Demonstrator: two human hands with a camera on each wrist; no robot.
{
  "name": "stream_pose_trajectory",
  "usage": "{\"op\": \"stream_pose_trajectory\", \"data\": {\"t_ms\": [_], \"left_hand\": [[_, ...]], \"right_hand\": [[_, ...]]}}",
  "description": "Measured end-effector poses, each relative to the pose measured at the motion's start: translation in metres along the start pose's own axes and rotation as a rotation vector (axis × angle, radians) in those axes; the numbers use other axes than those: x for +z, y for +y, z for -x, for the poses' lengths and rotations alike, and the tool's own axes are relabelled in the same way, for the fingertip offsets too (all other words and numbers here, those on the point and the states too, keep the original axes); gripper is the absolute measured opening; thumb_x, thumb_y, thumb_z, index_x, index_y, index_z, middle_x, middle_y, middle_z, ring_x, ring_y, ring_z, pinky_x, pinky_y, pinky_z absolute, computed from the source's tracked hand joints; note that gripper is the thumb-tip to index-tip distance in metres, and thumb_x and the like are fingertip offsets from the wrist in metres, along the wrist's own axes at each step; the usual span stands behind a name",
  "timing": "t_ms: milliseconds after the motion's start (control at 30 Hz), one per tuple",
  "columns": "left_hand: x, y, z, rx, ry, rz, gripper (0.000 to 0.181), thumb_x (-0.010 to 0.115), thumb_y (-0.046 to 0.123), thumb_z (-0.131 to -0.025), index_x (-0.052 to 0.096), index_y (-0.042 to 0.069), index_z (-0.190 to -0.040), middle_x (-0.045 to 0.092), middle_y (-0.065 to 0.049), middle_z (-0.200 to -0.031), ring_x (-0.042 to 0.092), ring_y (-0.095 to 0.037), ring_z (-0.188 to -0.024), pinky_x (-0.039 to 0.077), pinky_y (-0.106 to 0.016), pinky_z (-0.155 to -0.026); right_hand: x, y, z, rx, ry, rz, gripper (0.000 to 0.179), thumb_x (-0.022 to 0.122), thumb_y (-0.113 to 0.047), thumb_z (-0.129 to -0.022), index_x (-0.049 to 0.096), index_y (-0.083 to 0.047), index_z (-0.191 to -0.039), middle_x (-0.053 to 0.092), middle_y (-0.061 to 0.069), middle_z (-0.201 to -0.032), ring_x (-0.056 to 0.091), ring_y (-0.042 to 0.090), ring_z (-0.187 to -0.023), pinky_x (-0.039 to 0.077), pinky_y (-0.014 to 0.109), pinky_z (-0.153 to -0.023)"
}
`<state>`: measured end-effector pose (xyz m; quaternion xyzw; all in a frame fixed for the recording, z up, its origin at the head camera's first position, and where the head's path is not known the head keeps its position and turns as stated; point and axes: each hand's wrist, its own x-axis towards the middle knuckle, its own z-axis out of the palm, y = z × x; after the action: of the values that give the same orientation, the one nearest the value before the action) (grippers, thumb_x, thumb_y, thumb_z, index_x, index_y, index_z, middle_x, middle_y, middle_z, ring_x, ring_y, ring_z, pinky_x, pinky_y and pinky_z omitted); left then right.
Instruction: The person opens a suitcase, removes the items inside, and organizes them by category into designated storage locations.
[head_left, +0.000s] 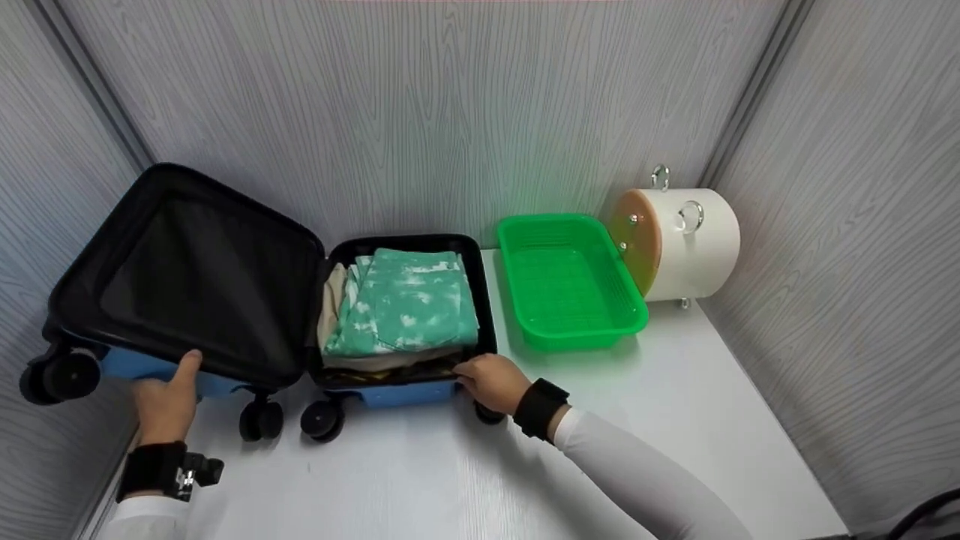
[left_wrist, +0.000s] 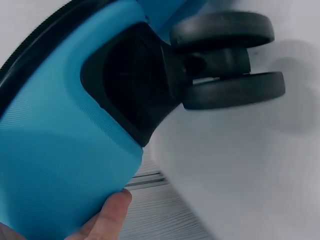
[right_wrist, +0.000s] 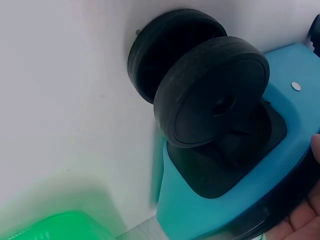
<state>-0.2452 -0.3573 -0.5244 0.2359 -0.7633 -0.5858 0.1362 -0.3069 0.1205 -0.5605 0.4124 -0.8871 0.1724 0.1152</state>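
A blue suitcase (head_left: 409, 395) with a black inside lies open on the white table in the head view. Its left half (head_left: 210, 277) is tilted up, with its wheel side towards me. My left hand (head_left: 166, 405) grips that half's near edge, thumb over the rim; fingertips (left_wrist: 115, 205) show against the blue shell in the left wrist view. Folded green-and-white tie-dye clothing (head_left: 412, 300) lies on beige cloth (head_left: 330, 307) in the right half. My right hand (head_left: 495, 382) holds the near right corner of that half, its fingers (right_wrist: 302, 215) at the black rim.
Right of the suitcase stands a green plastic basket (head_left: 566, 330). Behind it, against the right wall, a white cylinder (head_left: 694, 255) with an orange end and clear rings lies on its side. Grey wood-grain panels (head_left: 420, 112) enclose the table. Black double wheels (right_wrist: 215, 95) stick out from the suitcase.
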Motion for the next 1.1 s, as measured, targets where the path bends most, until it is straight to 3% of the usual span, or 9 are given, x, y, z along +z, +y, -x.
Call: {"op": "stream_pose_trajectory", "data": {"t_ms": [167, 267, 333, 433, 567, 700, 867, 967, 1100], "left_hand": [[-0.003, -0.018, -0.005, -0.104, -0.025, 0.165, 0.069, 0.056, 0.044, -0.11, 0.023, 0.02, -0.166, 0.043, 0.002, -0.148, 0.049, -0.018, -0.131, 0.057, -0.019, -0.081], [-0.004, -0.027, -0.008, -0.166, -0.069, 0.178, 0.073, 0.05, 0.052, -0.111, 0.024, 0.012, -0.166, 0.043, -0.005, -0.152, 0.049, -0.025, -0.137, 0.056, -0.032, -0.105], [-0.006, -0.032, -0.011, -0.2, -0.101, 0.152, 0.083, 0.044, 0.06, -0.11, 0.022, 0.005, -0.167, 0.037, -0.017, -0.159, 0.04, -0.033, -0.149, 0.041, -0.041, -0.123], [-0.011, -0.04, -0.015, -0.262, -0.203, 0.141, 0.1, 0.037, 0.069, -0.108, -0.003, 0.006, -0.174, -0.002, -0.022, -0.18, 0.014, -0.039, -0.167, 0.014, -0.048, -0.136], [-0.013, -0.049, -0.02, -0.371, -0.331, 0.356, 0.095, 0.032, 0.069, -0.109, -0.027, 0.025, -0.169, -0.029, -0.007, -0.178, 0.005, -0.042, -0.167, 0.017, -0.046, -0.134], [-0.014, -0.055, -0.02, -0.483, -0.368, 0.482, 0.096, 0.031, 0.07, -0.108, -0.037, 0.033, -0.163, -0.021, -0.02, -0.178, 0.012, -0.044, -0.166, 0.03, -0.042, -0.129], [-0.015, -0.057, -0.021, -0.545, -0.353, 0.465, 0.102, 0.034, 0.075, -0.105, -0.039, 0.032, -0.161, -0.018, -0.026, -0.177, 0.036, -0.045, -0.159, 0.043, -0.041, -0.122], [-0.02, -0.058, -0.022, -0.558, -0.358, 0.424, 0.104, 0.034, 0.075, -0.105, -0.039, 0.029, -0.162, -0.016, -0.028, -0.178, 0.067, -0.034, -0.126, 0.052, -0.041, -0.115], [-0.027, -0.055, -0.021, -0.491, -0.368, 0.198, 0.111, 0.029, 0.078, -0.104, -0.027, 0.005, -0.166, 0.013, -0.044, -0.171, 0.075, -0.017, -0.087, 0.064, -0.04, -0.096]], "right_hand": [[0.0, -0.003, 0.003, 0.017, 0.013, 0.017, 0.015, 0.074, -0.007, -0.102, 0.079, -0.002, -0.115, 0.082, 0.012, -0.101, 0.079, 0.028, -0.091, 0.063, 0.041, -0.086], [0.001, -0.001, 0.004, 0.027, 0.013, 0.017, 0.016, 0.074, -0.008, -0.102, 0.079, -0.003, -0.116, 0.082, 0.012, -0.101, 0.079, 0.028, -0.092, 0.062, 0.042, -0.087], [0.002, -0.001, 0.005, 0.031, 0.016, 0.009, 0.016, 0.074, -0.007, -0.102, 0.079, -0.002, -0.116, 0.083, 0.012, -0.101, 0.079, 0.028, -0.092, 0.062, 0.042, -0.087], [0.003, -0.001, 0.005, 0.029, 0.029, 0.01, 0.015, 0.075, -0.006, -0.101, 0.08, -0.002, -0.115, 0.082, 0.012, -0.1, 0.079, 0.028, -0.09, 0.063, 0.042, -0.086], [0.006, -0.002, 0.004, 0.016, 0.044, 0.026, 0.015, 0.074, -0.006, -0.101, 0.08, -0.002, -0.115, 0.082, 0.011, -0.099, 0.079, 0.027, -0.09, 0.063, 0.041, -0.085], [0.007, -0.001, 0.005, -0.004, 0.052, 0.047, 0.016, 0.073, -0.005, -0.102, 0.079, -0.002, -0.116, 0.082, 0.011, -0.1, 0.078, 0.027, -0.091, 0.062, 0.041, -0.085], [0.009, -0.001, 0.007, 0.002, 0.056, 0.046, 0.016, 0.073, -0.004, -0.102, 0.079, -0.002, -0.116, 0.082, 0.01, -0.1, 0.078, 0.026, -0.091, 0.062, 0.041, -0.084], [0.008, -0.002, 0.007, 0.009, 0.053, 0.04, 0.015, 0.074, -0.004, -0.101, 0.079, -0.002, -0.116, 0.082, 0.011, -0.1, 0.078, 0.027, -0.091, 0.062, 0.041, -0.084], [0.006, -0.005, 0.006, 0.019, 0.051, 0.04, 0.014, 0.073, -0.004, -0.101, 0.079, -0.002, -0.114, 0.082, 0.01, -0.1, 0.078, 0.026, -0.091, 0.062, 0.041, -0.085]]}}
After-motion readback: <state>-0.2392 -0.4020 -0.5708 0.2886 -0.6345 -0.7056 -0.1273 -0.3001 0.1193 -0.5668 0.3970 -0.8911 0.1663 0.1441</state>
